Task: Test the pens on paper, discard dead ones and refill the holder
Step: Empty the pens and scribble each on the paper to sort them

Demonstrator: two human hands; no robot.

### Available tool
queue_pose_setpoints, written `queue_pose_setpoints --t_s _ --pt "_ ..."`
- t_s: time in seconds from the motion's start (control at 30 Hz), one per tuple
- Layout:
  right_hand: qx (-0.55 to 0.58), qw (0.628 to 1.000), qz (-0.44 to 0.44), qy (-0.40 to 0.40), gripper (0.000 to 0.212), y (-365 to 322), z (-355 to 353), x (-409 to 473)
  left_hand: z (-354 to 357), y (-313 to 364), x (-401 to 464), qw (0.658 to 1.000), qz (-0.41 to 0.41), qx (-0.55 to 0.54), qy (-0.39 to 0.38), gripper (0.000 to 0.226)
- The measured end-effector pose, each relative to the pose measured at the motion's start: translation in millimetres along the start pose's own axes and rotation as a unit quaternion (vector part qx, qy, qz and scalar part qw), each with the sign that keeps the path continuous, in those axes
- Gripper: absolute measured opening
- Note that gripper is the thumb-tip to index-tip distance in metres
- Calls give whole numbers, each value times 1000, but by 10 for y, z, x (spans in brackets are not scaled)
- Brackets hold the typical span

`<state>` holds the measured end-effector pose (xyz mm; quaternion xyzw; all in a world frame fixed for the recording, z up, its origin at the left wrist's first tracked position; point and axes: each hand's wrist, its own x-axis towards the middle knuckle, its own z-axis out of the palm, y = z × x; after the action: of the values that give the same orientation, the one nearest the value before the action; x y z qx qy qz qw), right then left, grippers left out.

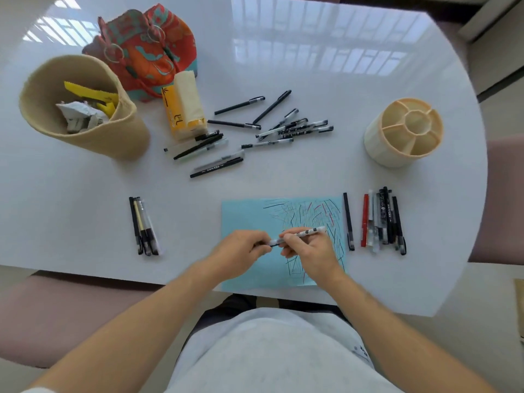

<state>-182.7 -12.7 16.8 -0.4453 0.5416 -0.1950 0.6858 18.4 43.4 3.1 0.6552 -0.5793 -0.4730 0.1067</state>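
Observation:
Over the light blue paper (249, 217), which is covered in scribbles on its right half, my right hand (307, 252) grips a white patterned pen (307, 231) by its barrel. My left hand (241, 249) pinches the pen's cap end (272, 243). A loose heap of several pens (255, 131) lies further back. Several pens (381, 219) lie lined up to the right of the paper, and a small group of pens (144, 225) lies to its left. The cream compartmented pen holder (408, 131) stands at the right with nothing in it.
A tan woven bin (85, 109) with crumpled scraps stands back left. Behind it are an orange and teal patterned bag (150, 49) and a yellow tissue pack (184, 106). The white table's front edge (368, 304) runs just before my body.

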Motion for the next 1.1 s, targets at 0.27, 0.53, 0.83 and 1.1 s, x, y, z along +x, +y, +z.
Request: queue_pose_setpoints --t_s 0.27,0.53,0.83,1.1 --pt "61 982 -9 180 26 5 -114 47 -8 -108 -19 989 0 113 91 14" --pt "-153 981 -72 91 12 14 -206 246 42 -212 -73 980 64 143 122 7" --pt "-312 931 -174 77 10 90 25 321 102 -216 -48 979 69 169 88 13" --pt "-349 919 -151 108 10 64 -33 357 61 -210 -58 984 53 156 73 14"
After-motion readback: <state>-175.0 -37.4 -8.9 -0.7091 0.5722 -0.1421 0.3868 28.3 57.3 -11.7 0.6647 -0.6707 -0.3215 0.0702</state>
